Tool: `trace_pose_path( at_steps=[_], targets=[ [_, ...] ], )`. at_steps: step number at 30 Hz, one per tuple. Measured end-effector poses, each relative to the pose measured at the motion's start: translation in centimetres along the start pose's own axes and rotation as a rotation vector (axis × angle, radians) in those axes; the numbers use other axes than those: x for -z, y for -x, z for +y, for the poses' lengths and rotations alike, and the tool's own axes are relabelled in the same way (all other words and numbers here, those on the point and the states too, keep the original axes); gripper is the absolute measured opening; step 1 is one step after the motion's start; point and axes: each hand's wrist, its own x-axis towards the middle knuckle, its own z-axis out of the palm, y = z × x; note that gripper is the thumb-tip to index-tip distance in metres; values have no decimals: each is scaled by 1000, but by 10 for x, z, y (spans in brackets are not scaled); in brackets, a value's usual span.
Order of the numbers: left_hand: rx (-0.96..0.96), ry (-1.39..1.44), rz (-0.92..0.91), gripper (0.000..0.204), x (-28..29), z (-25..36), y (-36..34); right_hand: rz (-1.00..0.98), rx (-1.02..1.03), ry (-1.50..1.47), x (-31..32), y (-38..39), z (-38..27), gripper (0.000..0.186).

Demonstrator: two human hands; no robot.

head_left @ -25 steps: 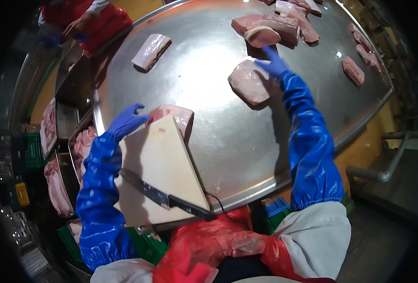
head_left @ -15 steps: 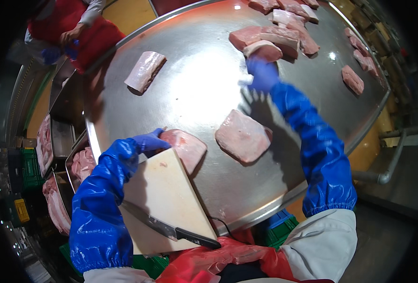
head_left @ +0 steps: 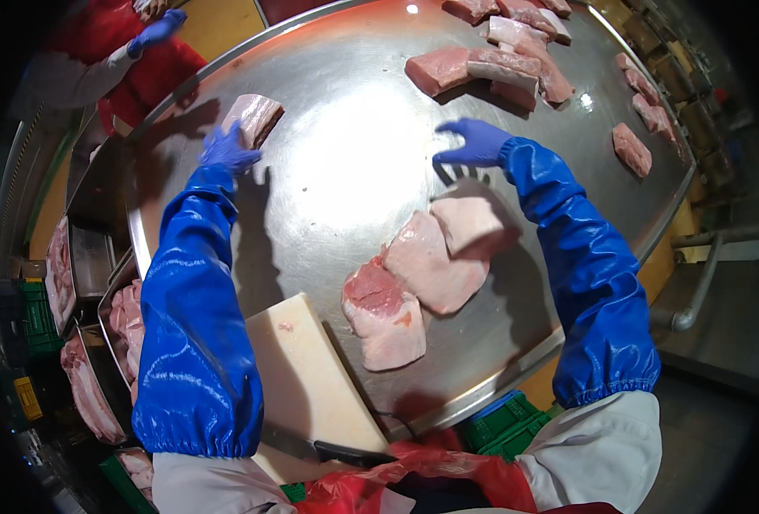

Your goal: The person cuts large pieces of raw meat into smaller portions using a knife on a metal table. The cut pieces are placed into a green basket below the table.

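Note:
At the upper left of the steel table, my left hand (head_left: 228, 149), in a purple glove, has its fingers spread at the near end of a pale meat block (head_left: 256, 116); whether it touches it is unclear. My right hand (head_left: 472, 142), also gloved, is open with fingers apart, just beyond a thick pale piece (head_left: 469, 218). That piece lies on a flat slab (head_left: 426, 270), beside a red-faced piece (head_left: 378, 321). A white cutting board (head_left: 298, 368) sits at the table's front edge, a black-handled knife (head_left: 349, 454) on it, its blade mostly hidden.
Several meat pieces (head_left: 448, 70) lie at the back right and along the right edge. Metal trays of meat (head_left: 126, 315) and green crates (head_left: 504, 433) stand around the table (head_left: 354, 171). A co-worker's gloved hand (head_left: 152, 32) shows at the upper left. A pipe (head_left: 688, 300) runs at right.
My left hand has moved from the board up to the far-left block. The pieces near me now sit together mid-front, with a thick one added. My right hand has drawn back from the pile.

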Motion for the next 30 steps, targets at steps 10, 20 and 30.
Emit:
trace_pose_path(
  at_steps=[10, 20, 30],
  targets=[
    [4, 8, -214, 97, 14, 33, -3, 412, -296, 353, -15, -167, 121, 96],
    [102, 404, -105, 112, -15, 20, -12, 222, -149, 264, -9, -100, 98, 84],
    [-400, 71, -540, 115, 3, 156, 60, -102, 38, 19, -51, 85, -15, 69]
  ],
)
